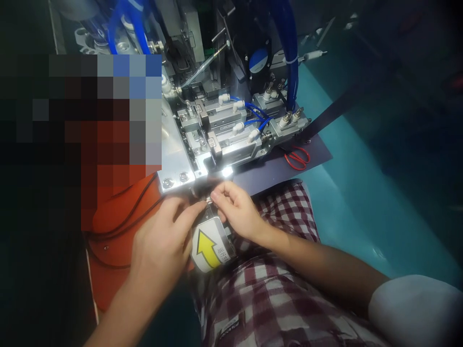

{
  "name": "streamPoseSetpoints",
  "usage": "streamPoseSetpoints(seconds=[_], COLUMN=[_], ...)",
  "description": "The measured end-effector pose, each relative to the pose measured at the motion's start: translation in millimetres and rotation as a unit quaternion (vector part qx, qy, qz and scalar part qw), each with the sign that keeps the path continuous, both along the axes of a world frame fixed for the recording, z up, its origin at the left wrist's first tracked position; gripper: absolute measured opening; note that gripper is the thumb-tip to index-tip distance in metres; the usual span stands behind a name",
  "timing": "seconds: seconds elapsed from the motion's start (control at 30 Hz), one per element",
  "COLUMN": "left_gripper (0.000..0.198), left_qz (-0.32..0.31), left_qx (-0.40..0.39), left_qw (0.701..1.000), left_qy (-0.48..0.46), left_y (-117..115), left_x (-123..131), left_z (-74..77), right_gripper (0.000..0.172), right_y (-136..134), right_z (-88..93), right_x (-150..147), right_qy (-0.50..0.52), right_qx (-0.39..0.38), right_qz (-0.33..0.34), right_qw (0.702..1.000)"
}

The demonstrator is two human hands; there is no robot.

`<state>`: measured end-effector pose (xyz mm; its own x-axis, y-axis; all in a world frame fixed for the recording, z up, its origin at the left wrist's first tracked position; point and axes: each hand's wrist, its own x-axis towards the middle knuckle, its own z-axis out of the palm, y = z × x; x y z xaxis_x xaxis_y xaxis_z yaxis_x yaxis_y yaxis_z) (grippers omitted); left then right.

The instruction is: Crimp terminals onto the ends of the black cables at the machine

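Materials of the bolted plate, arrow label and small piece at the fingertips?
Bolted plate: likely bare metal, satin; silvery sheen.
Arrow label: paper or plastic film, unclear which; smooth white face, yellow print.
Small piece: possibly shiny metal, from its glint; too small to confirm.

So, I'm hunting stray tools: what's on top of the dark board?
Red loops, perhaps scissor handles, lie on the board. The machine overhangs its far side, so anything there is covered; what the loops join onto can't be made out.

The machine plate (176, 156) is shiny metal; the blue tubing (285, 29), smooth plastic; the checked garment (260, 299), matt cloth.
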<state>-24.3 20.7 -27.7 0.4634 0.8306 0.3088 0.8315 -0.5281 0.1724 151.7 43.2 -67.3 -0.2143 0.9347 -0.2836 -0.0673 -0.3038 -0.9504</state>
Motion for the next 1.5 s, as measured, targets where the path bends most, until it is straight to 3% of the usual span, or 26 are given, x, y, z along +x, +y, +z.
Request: streamPoseSetpoints(seconds=[0.17, 0.37, 0.5, 0.67, 0.77, 0.93, 1.07, 1.2, 1.33, 1.4, 1.5], left_gripper=[0.032, 0.031, 0.033, 0.033, 0.032, 0.032, 0.032, 0.027, 0.014, 0.013, 0.011], left_qz=[-0.003, -0.012, -0.007, -0.011, -0.017, -0.020, -0.010, 0.047, 0.138, 0.125, 0.073], left_qx=[-0.034, -0.057, -0.064, -0.061, -0.054, -0.050, -0.099, -0.163, -0.148, -0.139, -0.116], left_qw=[0.999, 0.995, 0.995, 0.995, 0.996, 0.996, 0.991, 0.981, 0.972, 0.977, 0.987], left_qy=[-0.028, -0.081, -0.072, -0.074, -0.074, -0.075, -0.094, -0.098, -0.120, -0.106, -0.079], left_y=[0, 3, 4, 4, 3, 4, 4, -11, -38, -45, -37], left_x=[-9, -13, -14, -16, -17, -15, -15, -29, -51, -62, -74], left_z=[-3.8, -5.1, -7.8, -11.3, -11.8, -11.7, -5.0, 3.0, 2.7, 2.6, 5.6], right_gripper=[0.020, 0.027, 0.034, 0.038, 0.033, 0.032, 0.032, 0.033, 0.033, 0.033, 0.032], right_y=[0, 2, 5, 4, 2, 1, 2, 2, 2, 2, 2], right_z=[1.3, 1.3, 0.1, -6.1, -11.4, -14.8, -12.8, -12.4, -13.0, -12.7, -11.6], right_x=[1, -1, 3, 0, -6, -13, -12, -10, -10, -10, -9], right_qy=[-0.033, 0.056, 0.041, -0.072, -0.051, -0.005, -0.010, -0.003, 0.001, 0.000, -0.008], right_qx=[0.043, -0.044, -0.054, 0.031, 0.089, 0.076, 0.069, 0.065, 0.062, 0.062, 0.062], right_qz=[0.005, -0.010, 0.005, 0.010, -0.017, -0.048, -0.036, -0.028, -0.024, -0.023, -0.024], right_qw=[0.999, 0.997, 0.998, 0.997, 0.995, 0.996, 0.997, 0.997, 0.998, 0.998, 0.998])
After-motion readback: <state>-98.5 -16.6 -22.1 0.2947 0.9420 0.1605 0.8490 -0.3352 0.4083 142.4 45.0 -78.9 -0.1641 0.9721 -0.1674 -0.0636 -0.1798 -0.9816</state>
